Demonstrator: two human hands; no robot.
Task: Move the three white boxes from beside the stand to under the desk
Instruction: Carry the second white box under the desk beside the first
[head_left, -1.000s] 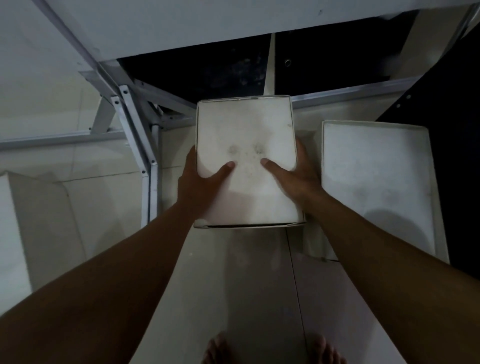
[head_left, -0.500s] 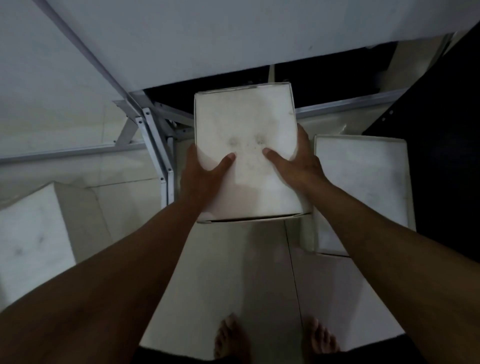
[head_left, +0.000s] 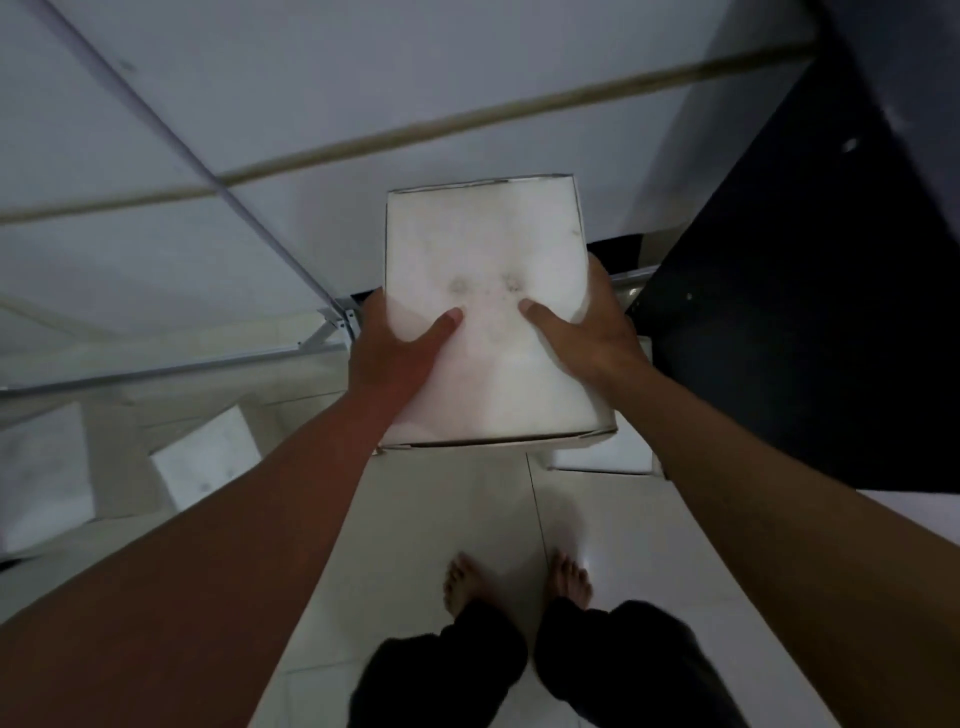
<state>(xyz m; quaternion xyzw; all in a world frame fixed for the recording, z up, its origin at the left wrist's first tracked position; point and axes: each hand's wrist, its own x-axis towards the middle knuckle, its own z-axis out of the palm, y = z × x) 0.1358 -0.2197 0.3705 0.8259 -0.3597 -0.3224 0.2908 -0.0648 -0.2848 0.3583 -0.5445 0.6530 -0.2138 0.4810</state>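
— While both hands grip it, where does the white box (head_left: 488, 312) sit?

— Off the floor, held up in front of the person, its top face toward the camera. Its far end overlaps the white desk top (head_left: 363, 93); its near end hangs over the pale tiled floor (head_left: 447, 519).

— Anything in it?

— Cannot tell: it is closed, and only the top and a sliver of the near edge show.

— How do the hands hold it?

— The left hand (head_left: 387, 358) clamps the left side, thumb laid across the top and pointing inward. The right hand (head_left: 592, 332) mirrors it on the right side, thumb on top as well. The other fingers of each wrap down the sides and are hidden. Both forearms reach forward, nearly straight.

— How does the box look?

— Rectangular, matt white, with two faint grey smudges near the middle of the top, just beyond the thumb tips. A thin dark line runs along the edges.

— And around it?

— Another white box (head_left: 602, 457) lies on the floor just below and to the right, mostly covered by the held one. Two more white boxes (head_left: 208, 467) stand on the floor at the left, near the desk's metal frame (head_left: 322, 338). A dark panel (head_left: 805, 312) fills the right side. Bare feet (head_left: 519, 582) stand on the tiles below.
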